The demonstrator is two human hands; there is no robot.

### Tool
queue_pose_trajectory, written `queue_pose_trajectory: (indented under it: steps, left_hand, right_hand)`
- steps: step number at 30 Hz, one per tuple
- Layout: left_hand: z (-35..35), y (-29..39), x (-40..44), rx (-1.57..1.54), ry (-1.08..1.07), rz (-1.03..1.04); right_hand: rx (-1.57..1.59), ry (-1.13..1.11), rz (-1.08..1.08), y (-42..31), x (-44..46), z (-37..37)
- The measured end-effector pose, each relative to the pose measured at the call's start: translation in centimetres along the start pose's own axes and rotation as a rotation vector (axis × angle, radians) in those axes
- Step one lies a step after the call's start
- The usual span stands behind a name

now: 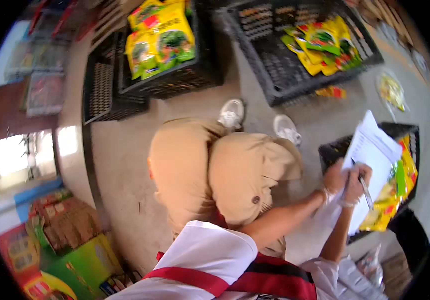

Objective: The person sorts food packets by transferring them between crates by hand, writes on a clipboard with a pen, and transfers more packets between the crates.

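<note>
White sheets of paper [370, 145], some with print, lie over a black crate at the right. My left hand [334, 178] grips the near left edge of the sheets, its fingers partly hidden by blur and by the other hand. Just beside it, my right hand [359, 183] is closed around a pen [366, 194], resting on the paper. Yellow and green food packets [389, 200] show in the crate [331, 150] beneath the sheets.
A large black crate [270, 92] holds several yellow packets [325, 45]. Stacked crates [175, 82] with more packets [160, 40] stand at upper left. A clear bag [391, 92] lies on the floor at right. Cardboard boxes [70, 225] stand at lower left.
</note>
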State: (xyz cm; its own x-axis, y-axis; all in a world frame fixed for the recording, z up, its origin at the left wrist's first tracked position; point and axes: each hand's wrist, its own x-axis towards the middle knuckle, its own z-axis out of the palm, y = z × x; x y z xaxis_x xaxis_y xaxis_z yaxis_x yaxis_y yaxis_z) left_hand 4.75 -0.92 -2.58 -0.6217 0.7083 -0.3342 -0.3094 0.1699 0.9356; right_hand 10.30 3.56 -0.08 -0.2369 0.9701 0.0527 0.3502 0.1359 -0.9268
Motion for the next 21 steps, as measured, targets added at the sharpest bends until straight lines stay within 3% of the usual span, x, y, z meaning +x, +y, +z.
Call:
queue_pose_trajectory:
  steps: [1, 2, 3, 4, 5, 7, 8, 13, 21]
  left_hand:
    - [0.2, -0.9, 0.1, 0.135, -0.031, -0.08]
    - [0.5, -2.5, 0.0, 0.13, 0.029, 0.167]
    - [-0.3, -2.4, 0.2, 0.178, -0.11, 0.138]
    - [1.6, -5.1, 0.2, 0.099, -0.001, 0.202]
    - [0.8, -4.0, 0.2, 0.083, -0.074, 0.128]
    - [-0.8, -1.2, -0.1, 0.066, -0.215, -0.025]
    - [-0.4, -0.7, 0.4, -0.352, -0.144, -0.117]
    - [-0.5, 0.8, 0.0, -0.209, -0.121, -0.103]
    - [-0.2, -0.2, 0.0, -0.459, -0.173, -0.181]
  right_hand:
    - [-0.115, 0.006, -0.081, -0.1, 0.1, -0.2]
    - [-0.051, -0.012, 0.014, -0.4, -0.2, -0.3]
    - [-0.188, -0.028, -0.194, 0.7, -0.1, -0.5]
    - [-0.199, -0.054, -0.099, 0.6, -0.2, -1.1]
    - [-0.359, -0.008, -0.201, -0.4, -0.1, -0.6]
    - [-0.296, 0.052, -0.218, -0.7, 0.1, -0.7]
    - [-0.148, 0.043, -0.083, -1.3, 0.2, -0.1]
    - [-0.174, 0.048, -0.071, -0.3, 0.1, -0.4]
    - [0.063, 0.038, -0.038, 0.0, -0.1, -0.4]
